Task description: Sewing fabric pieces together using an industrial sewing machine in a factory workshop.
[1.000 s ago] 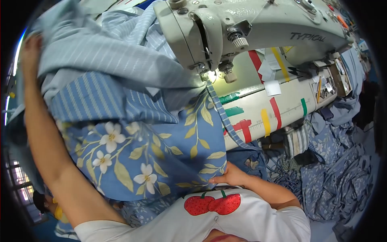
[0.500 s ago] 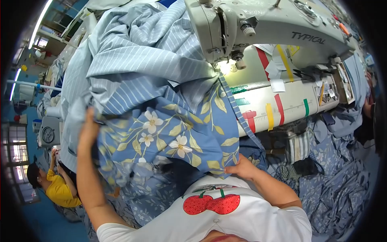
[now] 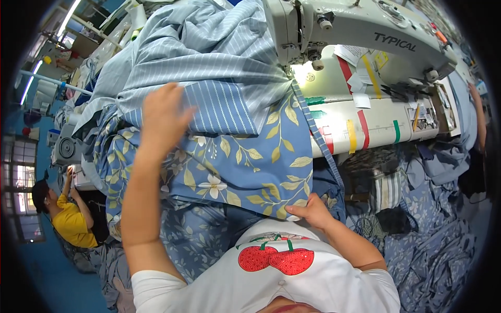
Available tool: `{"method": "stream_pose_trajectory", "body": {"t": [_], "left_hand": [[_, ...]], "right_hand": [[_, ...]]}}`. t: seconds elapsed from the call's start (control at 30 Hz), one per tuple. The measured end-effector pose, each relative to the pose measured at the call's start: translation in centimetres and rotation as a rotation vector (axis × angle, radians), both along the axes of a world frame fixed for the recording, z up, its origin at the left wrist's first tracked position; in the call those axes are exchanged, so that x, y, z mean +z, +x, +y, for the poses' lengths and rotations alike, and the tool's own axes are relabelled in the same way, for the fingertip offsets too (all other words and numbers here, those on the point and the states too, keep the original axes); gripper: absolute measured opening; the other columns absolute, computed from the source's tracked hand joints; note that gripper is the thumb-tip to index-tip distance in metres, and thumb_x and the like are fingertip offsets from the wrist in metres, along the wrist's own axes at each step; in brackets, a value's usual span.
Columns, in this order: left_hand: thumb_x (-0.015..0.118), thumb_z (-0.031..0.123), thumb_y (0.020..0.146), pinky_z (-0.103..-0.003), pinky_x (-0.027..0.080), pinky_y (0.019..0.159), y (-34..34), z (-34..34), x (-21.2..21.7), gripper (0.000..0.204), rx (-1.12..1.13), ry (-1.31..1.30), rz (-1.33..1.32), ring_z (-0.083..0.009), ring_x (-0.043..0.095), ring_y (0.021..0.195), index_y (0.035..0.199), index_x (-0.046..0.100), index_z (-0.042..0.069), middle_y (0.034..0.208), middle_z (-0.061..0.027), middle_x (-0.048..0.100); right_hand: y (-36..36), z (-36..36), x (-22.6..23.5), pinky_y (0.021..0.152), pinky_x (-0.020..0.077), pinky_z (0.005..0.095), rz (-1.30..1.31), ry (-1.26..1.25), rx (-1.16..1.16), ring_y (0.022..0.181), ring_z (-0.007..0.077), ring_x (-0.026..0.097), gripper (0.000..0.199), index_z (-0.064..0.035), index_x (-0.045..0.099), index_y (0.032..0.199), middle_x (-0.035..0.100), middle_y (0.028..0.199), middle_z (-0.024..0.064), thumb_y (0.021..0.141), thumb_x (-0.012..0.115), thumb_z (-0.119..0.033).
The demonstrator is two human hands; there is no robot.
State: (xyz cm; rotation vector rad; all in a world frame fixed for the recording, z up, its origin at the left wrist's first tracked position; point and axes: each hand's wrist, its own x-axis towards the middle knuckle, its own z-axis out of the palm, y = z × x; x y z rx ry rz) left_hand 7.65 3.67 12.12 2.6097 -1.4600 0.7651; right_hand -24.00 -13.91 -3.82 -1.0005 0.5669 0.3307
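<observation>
A blue floral fabric (image 3: 235,177) with pale leaves and white flowers spreads before me, its far part covered by folds of light blue striped fabric (image 3: 209,68). Their edges meet under the head of a sewing machine (image 3: 295,36), where a lamp glows. A narrow striped strip (image 3: 315,138) runs from there down the right edge. Over a darker blue striped section (image 3: 219,104) is my left hand (image 3: 164,117), blurred, thumb apart from the fingers, gripping nothing visible. My right hand (image 3: 311,211) pinches the near right corner of the floral fabric between thumb and fingers.
Right of the needle, coloured tapes mark the machine bed (image 3: 386,125), with paper slips, black snips (image 3: 394,93) and a small tool tray (image 3: 422,117). Heaped blue fabric (image 3: 433,245) lies at right. A person in a yellow top (image 3: 73,224) works at far left.
My left hand has moved right and away from me, off the cloth's left side. The floral fabric now lies flatter, its folds opened out. My right hand keeps its hold on the corner.
</observation>
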Motion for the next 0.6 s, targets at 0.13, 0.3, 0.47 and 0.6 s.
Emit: {"method": "stream_pose_trajectory", "body": {"t": [0.13,0.3,0.47,0.6], "left_hand": [[0.069,0.023,0.077,-0.039,0.047,0.084,0.7,-3.5,-2.3,0.031,0.367,0.124,0.432,-0.0351,0.059,0.099,0.096,0.063,-0.001,0.101,-0.0181,0.062],[0.067,0.019,0.073,-0.042,0.046,0.071,-2.8,-3.2,3.2,0.023,-0.003,0.055,0.54,-0.035,0.06,0.082,0.084,0.061,0.0,0.086,-0.0187,0.06],[0.066,0.015,0.069,-0.04,0.045,0.073,-13.0,1.4,3.6,0.024,-0.322,-0.053,0.665,-0.033,0.058,0.082,0.088,0.061,0.001,0.084,-0.0156,0.059],[0.072,0.022,0.072,-0.037,0.045,0.083,-11.4,5.1,0.1,0.039,0.145,-0.494,0.313,-0.0316,0.057,0.096,0.102,0.06,0.001,0.101,-0.0148,0.059]], "right_hand": [[-0.9,0.5,0.5,0.081,0.0475,0.0252,-0.006,-0.014,-0.023,0.091,0.0101,0.06,0.026,0.0009,0.064,0.108,0.067,0.102,0.0048,0.083,0.068,-0.007],[-2.5,0.6,0.9,0.08,0.0467,0.0236,-0.07,0.028,-0.166,0.088,0.0082,0.06,0.021,0.0004,0.066,0.105,0.068,0.098,0.0021,0.089,0.064,-0.012],[-3.8,0.2,2.6,0.081,0.0462,0.0232,-0.215,0.089,-0.095,0.088,0.0077,0.059,0.02,-0.0004,0.067,0.105,0.068,0.097,0.0008,0.092,0.061,-0.014],[-2.8,0.8,3.4,0.079,0.0465,0.0251,-0.189,0.168,-0.038,0.087,0.009,0.059,0.019,-0.0018,0.066,0.106,0.067,0.097,0.0027,0.091,0.062,-0.013]]}}
